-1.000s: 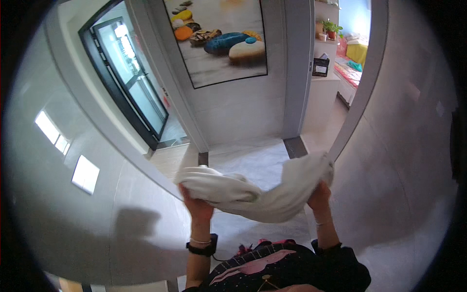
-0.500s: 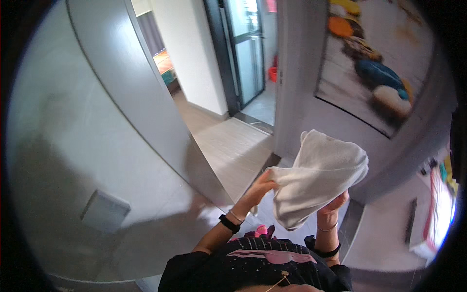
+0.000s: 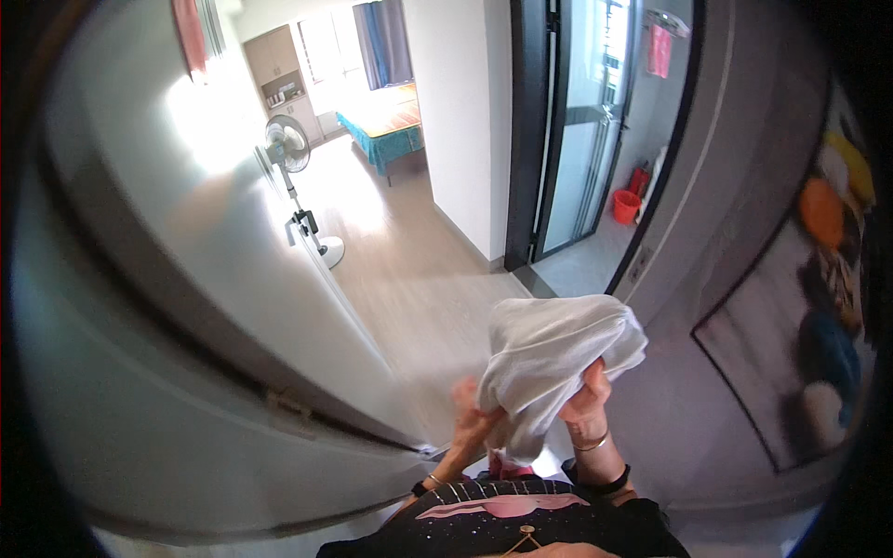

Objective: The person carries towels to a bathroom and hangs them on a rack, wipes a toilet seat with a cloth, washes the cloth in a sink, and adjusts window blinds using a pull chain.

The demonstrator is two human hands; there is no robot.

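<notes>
A bunched white cloth [image 3: 558, 349] hangs in front of my body, its folds draping downward. My right hand [image 3: 588, 398] is closed on its right side, with fingertips pressed into the fabric. At the lower left edge of the cloth is my left hand [image 3: 473, 414]. Motion smears that hand and the cloth partly covers its fingers, so its grip does not show clearly. Whether the cloth is a towel or a garment cannot be made out.
A doorway opens onto a wood-look floor [image 3: 391, 307], with a standing fan [image 3: 288, 149] by the left wall and a bed [image 3: 386, 130] beyond. A dark-framed glass door [image 3: 572, 177] and a red bucket [image 3: 625, 206] are at the right. A framed picture [image 3: 772, 344] hangs nearby.
My view has swung left, bringing the fan and bed into sight. The cloth has become more bunched, and my right hand has come up onto its near face.
</notes>
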